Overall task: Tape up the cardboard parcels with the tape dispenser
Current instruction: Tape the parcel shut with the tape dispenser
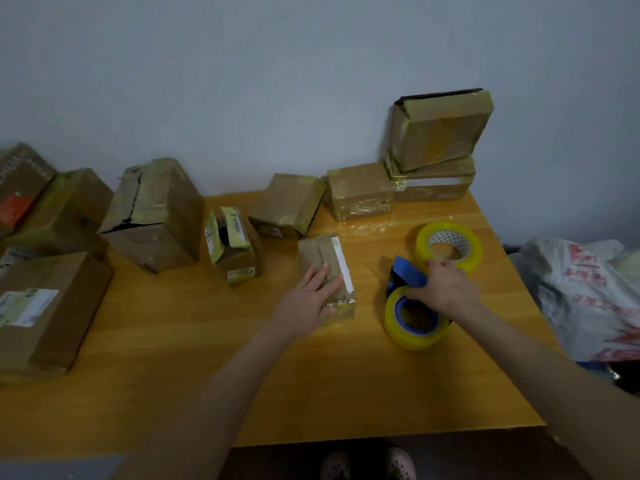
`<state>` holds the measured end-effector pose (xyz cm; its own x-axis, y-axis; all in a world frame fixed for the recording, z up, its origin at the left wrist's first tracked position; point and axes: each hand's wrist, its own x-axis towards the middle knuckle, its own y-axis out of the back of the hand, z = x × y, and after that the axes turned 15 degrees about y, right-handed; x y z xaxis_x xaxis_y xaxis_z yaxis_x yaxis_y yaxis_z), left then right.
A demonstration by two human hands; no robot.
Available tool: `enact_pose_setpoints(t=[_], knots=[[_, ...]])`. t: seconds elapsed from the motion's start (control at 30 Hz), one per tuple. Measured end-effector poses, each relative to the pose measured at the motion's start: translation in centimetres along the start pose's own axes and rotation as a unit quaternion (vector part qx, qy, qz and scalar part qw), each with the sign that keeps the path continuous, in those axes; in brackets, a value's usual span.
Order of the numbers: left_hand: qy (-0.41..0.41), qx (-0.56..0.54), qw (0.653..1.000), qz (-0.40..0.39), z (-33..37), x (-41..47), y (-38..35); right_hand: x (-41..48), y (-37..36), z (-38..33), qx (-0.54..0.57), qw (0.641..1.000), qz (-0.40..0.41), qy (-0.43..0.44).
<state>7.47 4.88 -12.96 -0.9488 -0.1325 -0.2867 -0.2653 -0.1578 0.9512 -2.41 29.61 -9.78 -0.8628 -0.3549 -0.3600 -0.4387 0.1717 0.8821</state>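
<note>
A small flat cardboard parcel (329,268) with a white strip along its right side lies mid-table. My left hand (308,299) rests on it with straight fingers. To its right sits the blue tape dispenser (408,275) loaded with a yellowish tape roll (412,327). My right hand (446,289) grips the dispenser from above, fingers curled over its blue body. A spare tape roll (450,245) lies flat just behind that hand.
Several cardboard boxes line the back of the wooden table (242,375): a large torn one (156,216), a small open one (233,244), taped ones (360,190) and a stack (436,133) at the back right. More boxes (45,306) crowd the left. A plastic bag (585,296) lies off the right edge.
</note>
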Motion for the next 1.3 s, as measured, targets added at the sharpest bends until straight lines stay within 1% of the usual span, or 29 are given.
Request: enact_pose_setpoints(t=[0.03, 0.07, 0.1, 0.23, 0.33, 0.37, 0.4, 0.43, 0.47, 0.5, 0.53, 0.57, 0.63, 0.67, 0.7, 0.73, 0.77, 0.8, 0.87, 0.9, 0.97, 1.03, 1.1, 1.2, 1.3], knots=[[-0.005, -0.008, 1.000, -0.004, -0.2, 0.0, 0.1, -0.1, -0.1, 0.9, 0.005, 0.998, -0.053, -0.019], [-0.013, -0.019, 1.000, -0.007, -0.4, 0.1, 0.1, -0.1, -0.6, 1.6, 0.022, 0.995, -0.088, -0.028], [-0.021, -0.026, 0.999, -0.010, -0.5, 0.0, 0.2, -0.1, -1.0, 2.1, 0.042, 0.994, -0.096, -0.033], [-0.020, -0.025, 0.999, -0.025, -0.4, -0.1, 0.8, 0.6, -1.5, 2.3, 0.088, 0.994, -0.055, -0.035], [-0.008, -0.044, 0.998, -0.044, 0.0, -0.3, 1.9, 1.0, -0.8, 2.0, 0.168, 0.984, -0.045, -0.031], [-0.001, -0.066, 0.997, -0.039, 0.3, -0.6, 2.2, 0.9, -0.3, 1.9, 0.196, 0.979, -0.041, -0.027], [0.016, -0.110, 0.994, -0.020, 0.7, -0.8, 2.6, 0.9, 0.2, 2.0, 0.226, 0.973, -0.036, -0.024], [0.044, -0.178, 0.983, 0.020, 1.3, -1.2, 2.9, 0.7, 0.8, 2.0, 0.253, 0.967, -0.033, -0.020], [0.079, -0.255, 0.961, 0.074, 1.9, -1.5, 3.3, 0.6, 1.6, 2.0, 0.274, 0.961, -0.033, -0.013], [0.118, -0.329, 0.930, 0.117, 2.5, -1.5, 3.8, 0.4, 2.4, 1.9, 0.291, 0.956, -0.040, -0.002], [0.156, -0.397, 0.896, 0.119, 2.9, -1.5, 4.5, 0.1, 3.2, 1.7, 0.303, 0.952, -0.048, 0.018], [0.191, -0.468, 0.860, 0.076, 3.4, -1.4, 5.2, 0.0, 4.2, 1.4, 0.304, 0.950, -0.053, 0.042], [0.232, -0.588, 0.770, -0.084, 4.1, -1.3, 6.5, -0.4, 5.9, 0.6, 0.295, 0.950, -0.051, 0.089], [0.239, -0.617, 0.735, -0.152, 4.4, -1.4, 7.1, -0.7, 6.5, 0.1, 0.285, 0.951, -0.047, 0.111], [0.239, -0.635, 0.708, -0.196, 4.6, -1.6, 7.5, -1.0, 7.0, -0.3, 0.269, 0.952, -0.041, 0.138], [0.240, -0.653, 0.685, -0.217, 4.7, -1.8, 7.8, -1.3, 7.2, -0.7, 0.246, 0.953, -0.032, 0.171], [0.244, -0.670, 0.666, -0.221, 4.8, -1.9, 8.0, -1.5, 7.3, -1.1, 0.215, 0.954, -0.026, 0.207], [0.251, -0.680, 0.656, -0.209, 4.7, -2.0, 8.3, -1.8, 7.3, -1.6, 0.175, 0.954, -0.023, 0.241], [0.266, -0.683, 0.663, -0.152, 4.3, -2.0, 8.4, -2.1, 7.2, -2.4, 0.096, 0.952, -0.027, 0.290], [0.266, -0.683, 0.669, -0.123, 4.0, -2.1, 8.3, -2.1, 7.2, -2.7, 0.081, 0.947, -0.032, 0.308], [0.255, -0.679, 0.685, -0.075, 3.2, -2.2, 8.0, -2.0, 7.0, -3.1, 0.096, 0.937, -0.050, 0.332], [0.254, -0.650, 0.715, -0.036, 2.8, -2.5, 7.5, -1.9, 6.9, -3.4, 0.105, 0.929, -0.069, 0.348], [0.262, -0.626, 0.735, -0.006, 2.6, -2.9, 6.8, -1.7, 6.7, -3.6, 0.084, 0.925, -0.073, 0.363], [0.265, -0.606, 0.750, 0.016, 2.5, -3.6, 5.5, -1.6, 6.4, -3.9, 0.064, 0.919, -0.078, 0.382], [0.279, -0.594, 0.754, 0.042, 1.2, -4.3, 4.6, -1.7, 6.1, -3.2, 0.076, 0.913, -0.087, 0.391]])
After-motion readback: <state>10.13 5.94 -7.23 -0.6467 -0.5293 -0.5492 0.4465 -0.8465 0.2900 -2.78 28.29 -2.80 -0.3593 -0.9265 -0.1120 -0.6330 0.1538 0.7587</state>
